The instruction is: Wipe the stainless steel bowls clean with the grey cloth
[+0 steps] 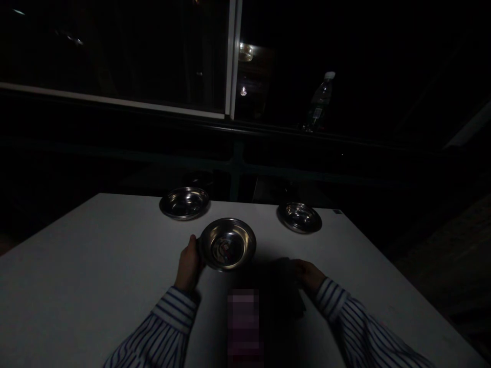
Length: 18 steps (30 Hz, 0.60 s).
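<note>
A shiny metal bowl [229,244] is gripped at its left rim by my left hand [187,263], thumb up. The bowl is tilted so its inside faces me. On the right, my right hand [309,275] is closed on the edge of a dark cloth [287,286], which hangs toward the tabletop; its outline blends into the shadow. Further back, a metal dish [184,203] lies near the far edge on the left. A second metal dish [299,217] lies near the far edge on the right.
The white table [76,266] spans the lower view. A pixelated patch [243,327] covers its near middle. Beyond the table, a clear bottle [320,102] with a white cap stands on a dark ledge by the window frame [232,61]. The surroundings are very dark.
</note>
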{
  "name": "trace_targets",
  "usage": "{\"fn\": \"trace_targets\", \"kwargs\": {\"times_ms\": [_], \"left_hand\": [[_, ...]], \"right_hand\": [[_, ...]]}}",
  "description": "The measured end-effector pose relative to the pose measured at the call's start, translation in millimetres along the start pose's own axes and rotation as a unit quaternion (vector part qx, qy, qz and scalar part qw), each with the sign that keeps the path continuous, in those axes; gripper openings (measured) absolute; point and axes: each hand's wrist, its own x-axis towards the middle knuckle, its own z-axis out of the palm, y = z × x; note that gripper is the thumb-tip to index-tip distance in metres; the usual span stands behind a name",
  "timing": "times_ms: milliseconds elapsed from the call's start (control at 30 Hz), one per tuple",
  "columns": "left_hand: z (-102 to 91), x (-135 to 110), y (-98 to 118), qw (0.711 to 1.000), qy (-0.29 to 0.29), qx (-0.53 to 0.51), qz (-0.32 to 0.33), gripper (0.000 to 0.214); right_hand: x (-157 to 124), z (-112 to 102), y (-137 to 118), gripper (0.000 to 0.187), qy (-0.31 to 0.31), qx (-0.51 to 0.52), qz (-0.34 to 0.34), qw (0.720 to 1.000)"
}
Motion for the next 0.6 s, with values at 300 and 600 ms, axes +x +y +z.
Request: {"fn": "trace_targets", "kwargs": {"times_ms": [300, 600], "left_hand": [[-6.6, -4.0, 12.2, 0.999, -0.037, 0.0, 0.007, 0.049], [-6.9, 6.2, 3.9, 0.996, -0.079, -0.006, -0.028, 0.059]], "right_hand": [[27.9, -14.4, -63.3, 0.038, 0.031, -0.248, -0.065, 0.966], [76.9, 40.3, -96.7, 0.027, -0.099, -0.268, -0.067, 0.956]]}}
